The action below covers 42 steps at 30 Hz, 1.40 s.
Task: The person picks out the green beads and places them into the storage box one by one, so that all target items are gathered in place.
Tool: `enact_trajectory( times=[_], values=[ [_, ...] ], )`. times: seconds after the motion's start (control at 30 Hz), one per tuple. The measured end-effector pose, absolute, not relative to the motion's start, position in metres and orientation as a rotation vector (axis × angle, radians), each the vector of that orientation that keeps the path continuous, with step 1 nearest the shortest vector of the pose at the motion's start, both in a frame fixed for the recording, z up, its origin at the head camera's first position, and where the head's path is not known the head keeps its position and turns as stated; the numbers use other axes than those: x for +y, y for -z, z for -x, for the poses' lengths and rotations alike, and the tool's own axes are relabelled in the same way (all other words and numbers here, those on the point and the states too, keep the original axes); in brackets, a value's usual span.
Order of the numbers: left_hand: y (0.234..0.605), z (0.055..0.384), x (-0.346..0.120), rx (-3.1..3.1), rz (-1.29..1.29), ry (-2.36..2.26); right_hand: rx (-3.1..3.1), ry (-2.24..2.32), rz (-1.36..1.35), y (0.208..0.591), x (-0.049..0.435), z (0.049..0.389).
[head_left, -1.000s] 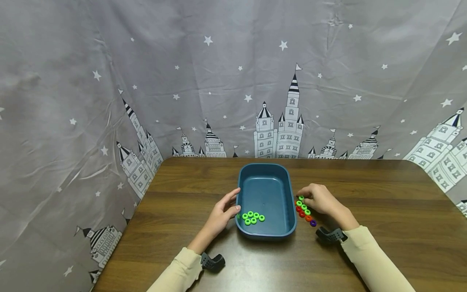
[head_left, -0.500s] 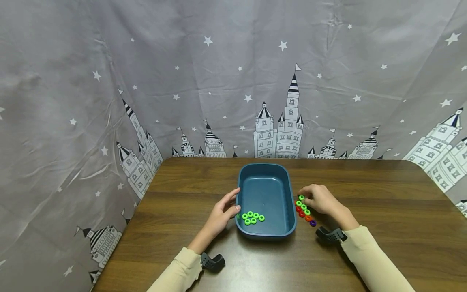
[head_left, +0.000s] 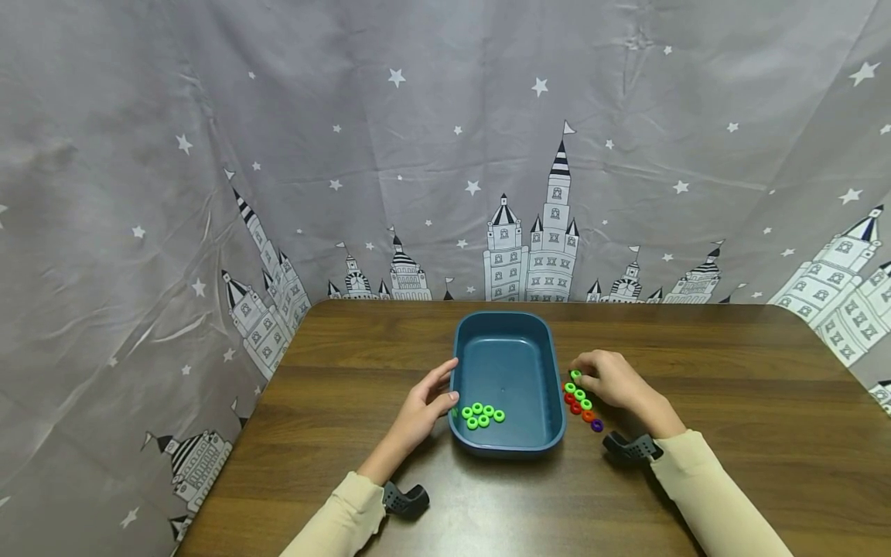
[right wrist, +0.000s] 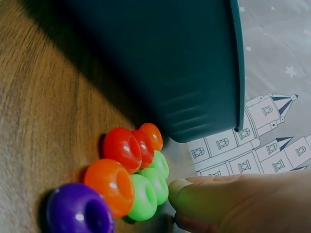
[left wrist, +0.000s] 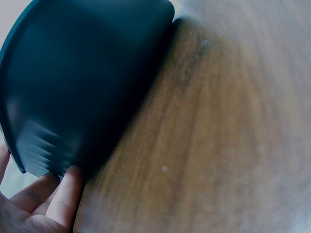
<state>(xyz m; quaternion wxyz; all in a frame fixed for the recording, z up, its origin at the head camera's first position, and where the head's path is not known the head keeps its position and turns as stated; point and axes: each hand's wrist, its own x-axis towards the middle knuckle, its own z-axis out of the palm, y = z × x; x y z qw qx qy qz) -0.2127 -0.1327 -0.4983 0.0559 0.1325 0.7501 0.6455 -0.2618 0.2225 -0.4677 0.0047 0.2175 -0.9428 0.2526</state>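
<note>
Tub, dark-blue rectangular plastic [head_left: 516,371]: near the far edge of the worktop [head_left: 731,371]; in its near left corner, six bright-green plastic rings [head_left: 478,411]. Left hand [head_left: 421,406]: fingers apart, resting against its left wall. Right hand [head_left: 612,379]: beyond its right wall, thumb and fingertips together, apparently pinching one green ring [head_left: 575,377] beside mixed rings [right wrist: 102,184]. Change, viewed remotely: I noted that ring slightly farther back; I judged its lift barely begun.

Gry castle/star-print cloth [head_left: 431,151] behind brn wood tbl [head_left: 724,371].
</note>
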Motion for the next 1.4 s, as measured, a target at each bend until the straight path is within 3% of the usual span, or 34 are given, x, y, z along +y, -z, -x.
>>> enact_trajectory(
  times=[0.67, 1.4],
  values=[
    [0.499, 0.213, -0.133, 2.27, -0.412, -1.969, -2.827, -0.875, -0.693, 0.438, 0.213, 0.255],
    [0.497, 0.212, -0.132, 2.273, -0.406, -1.968, -2.729, -0.934, -0.859, 0.413, 0.152, 0.247]
  ],
)
